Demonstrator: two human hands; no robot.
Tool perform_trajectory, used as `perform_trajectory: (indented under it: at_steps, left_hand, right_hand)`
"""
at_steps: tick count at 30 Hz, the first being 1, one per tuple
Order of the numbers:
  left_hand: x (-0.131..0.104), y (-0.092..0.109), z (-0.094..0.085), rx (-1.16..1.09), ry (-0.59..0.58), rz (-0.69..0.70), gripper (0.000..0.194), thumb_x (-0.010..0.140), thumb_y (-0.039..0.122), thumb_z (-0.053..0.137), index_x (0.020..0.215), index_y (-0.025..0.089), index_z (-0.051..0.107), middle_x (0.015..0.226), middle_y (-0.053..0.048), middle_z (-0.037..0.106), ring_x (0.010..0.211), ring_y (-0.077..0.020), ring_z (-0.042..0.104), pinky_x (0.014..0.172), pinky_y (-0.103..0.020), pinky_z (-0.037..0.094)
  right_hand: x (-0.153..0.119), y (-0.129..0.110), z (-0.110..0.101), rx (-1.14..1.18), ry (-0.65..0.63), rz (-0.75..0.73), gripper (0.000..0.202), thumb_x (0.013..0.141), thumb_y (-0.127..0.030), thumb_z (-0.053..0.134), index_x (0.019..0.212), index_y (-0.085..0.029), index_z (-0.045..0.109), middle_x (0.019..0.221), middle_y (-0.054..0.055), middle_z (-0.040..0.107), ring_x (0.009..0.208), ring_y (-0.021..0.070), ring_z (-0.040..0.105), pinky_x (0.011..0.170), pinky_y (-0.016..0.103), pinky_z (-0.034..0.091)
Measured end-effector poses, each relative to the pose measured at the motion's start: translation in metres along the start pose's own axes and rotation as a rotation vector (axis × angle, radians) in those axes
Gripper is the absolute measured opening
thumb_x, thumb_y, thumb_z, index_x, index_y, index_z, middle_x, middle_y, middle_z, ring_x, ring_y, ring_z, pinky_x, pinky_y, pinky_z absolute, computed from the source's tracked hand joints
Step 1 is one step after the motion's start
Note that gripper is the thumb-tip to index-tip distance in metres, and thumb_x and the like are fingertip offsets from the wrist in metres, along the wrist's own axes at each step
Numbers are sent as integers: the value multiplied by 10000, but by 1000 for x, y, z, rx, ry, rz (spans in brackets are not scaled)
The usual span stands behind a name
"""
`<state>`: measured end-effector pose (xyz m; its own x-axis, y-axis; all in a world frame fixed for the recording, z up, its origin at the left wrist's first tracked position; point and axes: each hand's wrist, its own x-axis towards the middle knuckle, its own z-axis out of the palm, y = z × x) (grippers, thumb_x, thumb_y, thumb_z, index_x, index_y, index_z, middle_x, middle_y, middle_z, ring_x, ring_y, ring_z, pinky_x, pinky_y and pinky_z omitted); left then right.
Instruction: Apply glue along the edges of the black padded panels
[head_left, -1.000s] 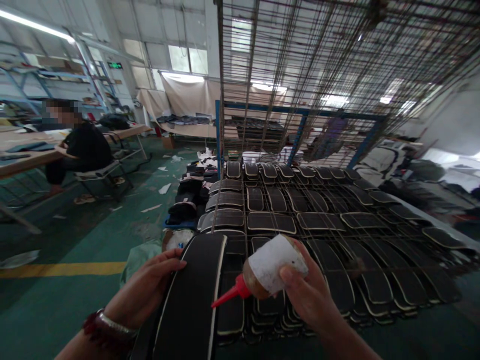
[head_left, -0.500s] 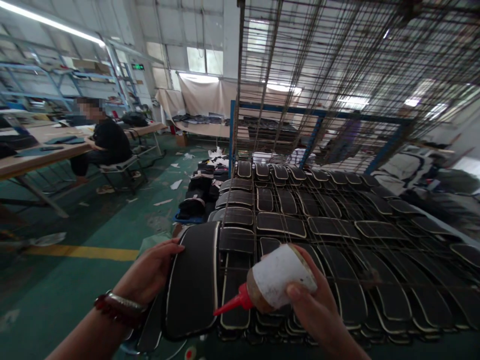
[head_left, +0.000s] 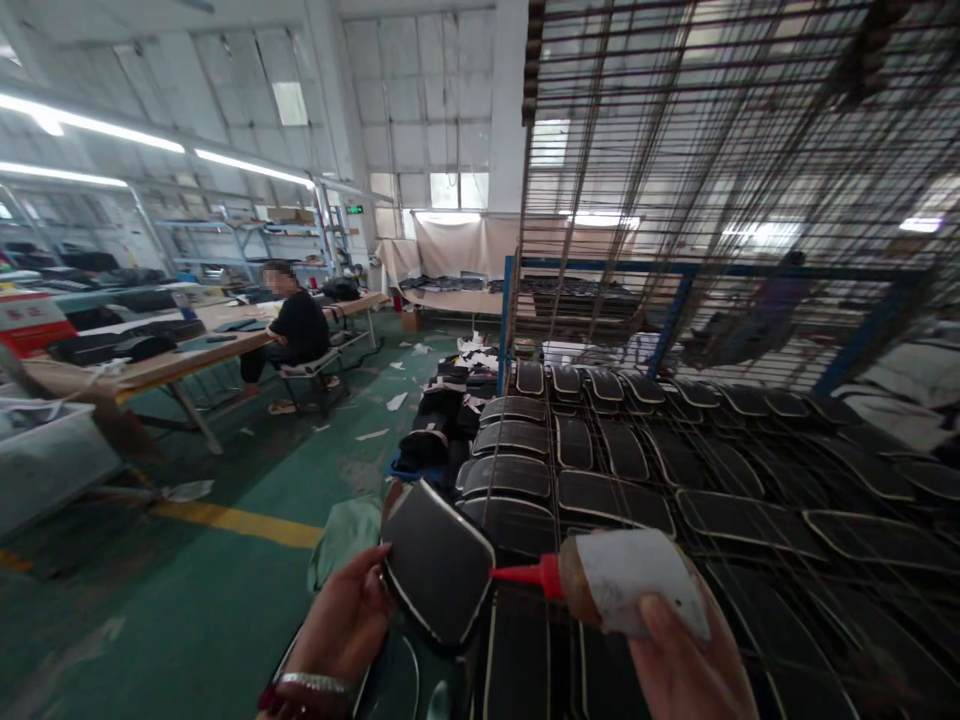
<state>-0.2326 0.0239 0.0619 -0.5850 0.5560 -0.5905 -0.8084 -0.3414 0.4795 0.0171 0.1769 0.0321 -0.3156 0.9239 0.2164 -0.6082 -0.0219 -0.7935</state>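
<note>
My left hand (head_left: 352, 615) pinches the left edge of a dark padded panel (head_left: 439, 565), whose rim carries a pale line. The panel is tilted, one corner pointing up. In my right hand (head_left: 690, 640) lies a glue bottle (head_left: 622, 580) with a blank white label and brownish contents, fingers wrapped around it. Its red nozzle (head_left: 529, 575) points left, and the tip is at the panel's right edge; whether it touches, I cannot tell. Beneath and beyond, many similar dark panels (head_left: 615, 500) with pale rims lie in rows on a wire rack.
Raised wire grids (head_left: 675, 150) on a blue frame (head_left: 506, 320) lean over the panels at right. A co-worker (head_left: 296, 325) sits at a long table (head_left: 217, 345) on the left. Dark bundles (head_left: 427, 435) and paper scraps lie on the green floor (head_left: 247, 600).
The panel in my left hand has turned and now shows a corner upward. The nozzle has moved from its lower right edge to its right corner. The camera view has shifted left and up.
</note>
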Motion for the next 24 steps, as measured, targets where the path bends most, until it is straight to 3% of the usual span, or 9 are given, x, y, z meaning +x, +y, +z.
perform_trajectory:
  at_steps: [5,9,12,18,24]
  left_hand:
    - [-1,-7,-7,-60,4,-9,291,962,3,372,752,93,553,513,-30,662,364,-65,616,384,-62,493]
    - [-2,-8,-11,-100,19,-4,270,957,-7,362,804,84,565,584,-55,695,432,-94,667,442,-107,557]
    - [-5,-8,-15,-128,33,-5,275,956,-3,356,794,95,556,547,-19,657,389,-70,628,403,-80,523]
    - [-12,-4,-23,-166,60,-4,228,939,6,389,808,105,546,559,-3,650,387,-69,620,409,-96,538]
    - [-17,-2,-31,-195,74,-6,201,920,1,411,875,118,568,541,6,631,382,-92,621,395,-119,531]
  right_hand:
    - [-3,4,13,21,66,-36,522,709,-375,922,1142,-239,665,1014,85,706,903,239,682,754,286,584]
    - [-10,11,13,28,4,4,517,755,-374,887,1180,-216,637,1032,101,698,915,228,671,787,280,571]
    - [-17,16,12,49,-23,38,509,767,-345,879,1191,-229,622,1037,101,703,920,231,674,787,285,571]
    - [-30,32,8,55,-180,138,526,809,-320,850,1254,-262,575,1114,118,679,983,314,656,783,406,576]
    - [-34,28,8,51,-89,187,595,747,-342,896,1251,-267,588,1123,111,680,992,319,653,799,402,575]
